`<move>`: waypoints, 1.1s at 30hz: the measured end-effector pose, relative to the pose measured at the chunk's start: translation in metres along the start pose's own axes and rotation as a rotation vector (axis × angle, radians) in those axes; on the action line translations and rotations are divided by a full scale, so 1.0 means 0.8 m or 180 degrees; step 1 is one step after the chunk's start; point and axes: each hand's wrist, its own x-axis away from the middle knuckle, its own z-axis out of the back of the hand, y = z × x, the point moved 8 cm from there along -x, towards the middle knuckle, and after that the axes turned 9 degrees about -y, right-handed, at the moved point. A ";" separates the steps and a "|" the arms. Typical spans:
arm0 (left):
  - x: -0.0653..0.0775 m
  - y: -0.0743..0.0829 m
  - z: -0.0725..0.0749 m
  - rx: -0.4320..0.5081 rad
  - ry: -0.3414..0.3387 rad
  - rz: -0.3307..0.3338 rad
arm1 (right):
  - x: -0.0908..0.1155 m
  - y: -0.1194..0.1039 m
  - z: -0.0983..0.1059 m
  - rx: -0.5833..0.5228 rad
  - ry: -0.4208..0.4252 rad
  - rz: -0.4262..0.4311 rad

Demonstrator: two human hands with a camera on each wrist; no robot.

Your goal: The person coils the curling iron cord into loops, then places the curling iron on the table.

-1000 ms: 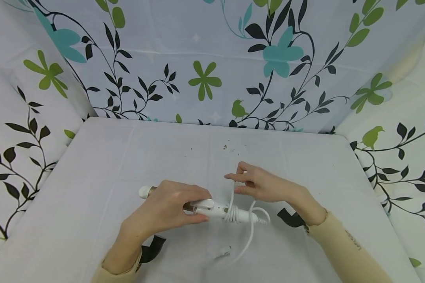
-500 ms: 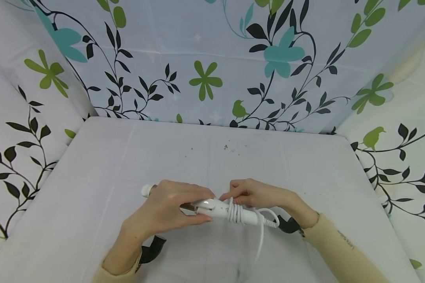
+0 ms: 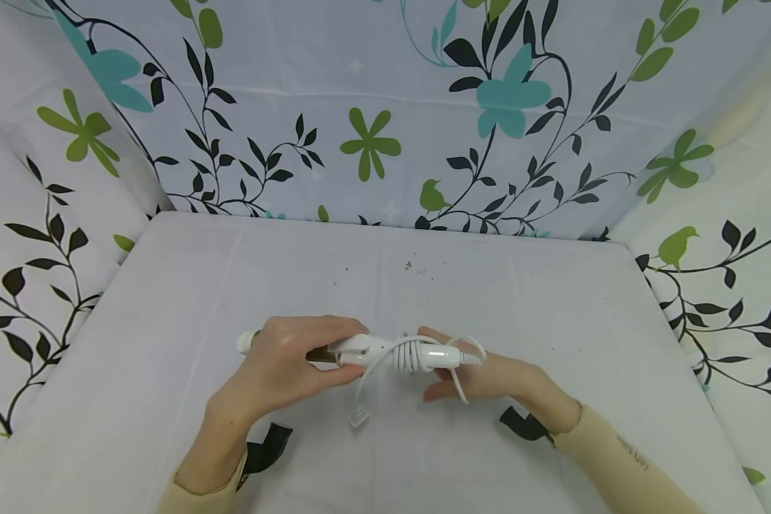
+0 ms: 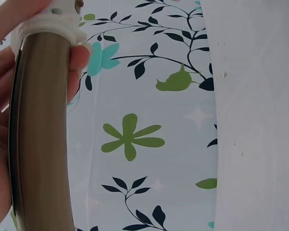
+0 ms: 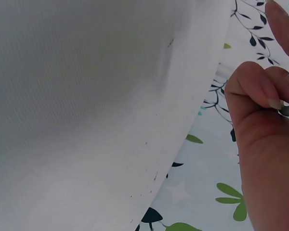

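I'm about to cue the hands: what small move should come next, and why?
Probably guide the cord once more round the handle with the right hand: it is already wound there several times, its plug hangs loose, and the left hand grips the curling iron.

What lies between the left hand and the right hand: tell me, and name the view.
In the head view, the hair iron's white handle lies between the left hand and right hand, its white cord wound round it.
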 end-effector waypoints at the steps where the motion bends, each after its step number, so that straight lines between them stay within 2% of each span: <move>1: 0.000 -0.002 0.000 -0.0049 0.0012 0.0032 | 0.001 -0.002 -0.001 0.0079 0.0074 -0.0020; 4: 0.001 -0.006 0.002 -0.0207 0.0073 0.0131 | 0.004 0.006 -0.003 0.0208 0.0349 -0.0180; 8: 0.001 -0.008 0.007 -0.0447 0.0138 0.0267 | 0.008 0.033 -0.009 -0.0106 0.0602 -0.0469; 10: 0.001 -0.009 0.008 -0.0542 0.0171 0.0328 | 0.007 0.041 -0.015 -0.0322 0.0605 -0.0509; 12: 0.000 -0.010 0.010 -0.0630 0.0206 0.0370 | 0.003 0.041 -0.022 -0.0455 0.0540 -0.0425; 16: 0.000 -0.015 0.010 -0.0758 0.0303 0.0459 | -0.005 0.031 -0.036 -0.0394 0.0475 -0.0302; 19: 0.001 -0.020 0.010 -0.0873 0.0375 0.0557 | -0.008 0.026 -0.042 -0.0415 0.0502 -0.0397; 25: 0.005 -0.029 0.010 -0.0999 0.0498 0.0778 | -0.007 0.024 -0.059 -0.1064 0.0394 -0.0669; 30: 0.007 -0.036 0.008 -0.0941 0.0539 0.0979 | -0.004 0.023 -0.076 -0.1849 0.0334 -0.0957; 33: 0.008 -0.038 0.007 -0.0943 0.0567 0.1058 | -0.005 0.021 -0.082 -0.2041 0.0387 -0.1012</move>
